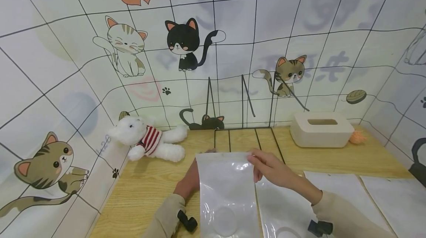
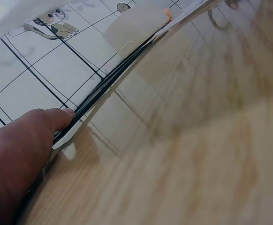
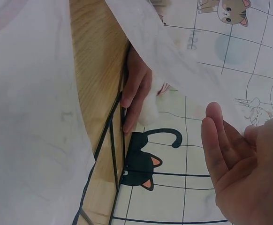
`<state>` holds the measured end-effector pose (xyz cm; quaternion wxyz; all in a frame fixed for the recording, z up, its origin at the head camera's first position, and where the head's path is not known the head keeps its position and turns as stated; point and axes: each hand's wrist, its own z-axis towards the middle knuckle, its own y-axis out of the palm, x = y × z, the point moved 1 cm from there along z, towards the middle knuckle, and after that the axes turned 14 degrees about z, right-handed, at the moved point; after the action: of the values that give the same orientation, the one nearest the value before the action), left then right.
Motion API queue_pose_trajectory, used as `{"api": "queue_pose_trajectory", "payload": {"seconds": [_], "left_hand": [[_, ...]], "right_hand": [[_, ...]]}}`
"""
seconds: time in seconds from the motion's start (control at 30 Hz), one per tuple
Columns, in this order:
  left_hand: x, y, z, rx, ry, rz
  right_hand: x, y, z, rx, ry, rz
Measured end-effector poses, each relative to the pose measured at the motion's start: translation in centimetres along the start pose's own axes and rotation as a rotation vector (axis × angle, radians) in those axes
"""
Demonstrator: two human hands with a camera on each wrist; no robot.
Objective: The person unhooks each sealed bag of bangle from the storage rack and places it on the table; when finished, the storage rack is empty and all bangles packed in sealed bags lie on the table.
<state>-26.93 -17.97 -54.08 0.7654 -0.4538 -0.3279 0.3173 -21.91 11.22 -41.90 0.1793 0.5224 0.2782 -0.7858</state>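
My right hand (image 1: 271,167) pinches the upper right corner of a white, shiny flat pouch (image 1: 226,190), which has a faint round mark low on its front. Its other fingers hang loosely curled in the right wrist view. Behind the pouch, mostly hidden in the head view, is my left hand (image 1: 191,179). It grips the low front bars of a black wire rack (image 1: 244,129) on the table. In the left wrist view the thumb (image 2: 52,122) lies against those dark bars, while the right wrist view has two left-hand fingers (image 3: 136,84) bent down at them.
More white pouches (image 1: 349,193) lie in a row on the right of the wooden table (image 1: 133,193). A cream tissue box (image 1: 321,131) stands at the back right beside a fuzzy orange thing (image 1: 357,137). A white plush toy (image 1: 149,138) lies at the back left.
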Motion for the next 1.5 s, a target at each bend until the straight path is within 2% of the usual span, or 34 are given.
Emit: {"api": "queue_pose_trajectory", "payload": {"seconds": [0.1, 0.23, 0.33, 0.47, 0.57, 0.7, 0.8, 0.93, 1.3, 1.5], "left_hand": [[0.1, 0.0, 0.2, -0.014, 0.036, 0.022], [0.1, 0.0, 0.3, 0.009, 0.088, 0.136], [0.2, 0.0, 0.3, 0.026, 0.106, 0.189], [0.2, 0.0, 0.3, 0.011, 0.108, 0.207], [0.2, 0.0, 0.4, -0.028, 0.090, 0.197], [0.1, 0.1, 0.6, -0.087, 0.029, 0.144], [0.1, 0.0, 0.7, -0.131, -0.024, 0.096], [0.1, -0.1, 0.7, -0.182, -0.066, 0.079], [0.0, -0.1, 0.5, -0.163, -0.068, 0.044], [-0.2, 0.0, 0.5, -0.180, -0.084, 0.064]], "right_hand": [[0.5, 0.1, -0.2, -0.009, 0.034, 0.015], [1.3, 0.3, -0.5, -0.022, 0.082, 0.041], [1.9, 0.5, -0.8, -0.026, 0.113, 0.053], [2.5, 0.9, -1.2, -0.024, 0.157, 0.072], [2.9, 1.1, -1.7, -0.040, 0.188, 0.083], [3.2, 1.2, -2.0, -0.061, 0.214, 0.078], [3.4, 1.1, -2.2, -0.067, 0.236, 0.054], [3.9, 1.0, -2.4, -0.089, 0.273, 0.011], [5.3, 0.3, -2.9, -0.181, 0.335, -0.016], [5.5, 0.4, -3.5, -0.185, 0.370, -0.022]]}}
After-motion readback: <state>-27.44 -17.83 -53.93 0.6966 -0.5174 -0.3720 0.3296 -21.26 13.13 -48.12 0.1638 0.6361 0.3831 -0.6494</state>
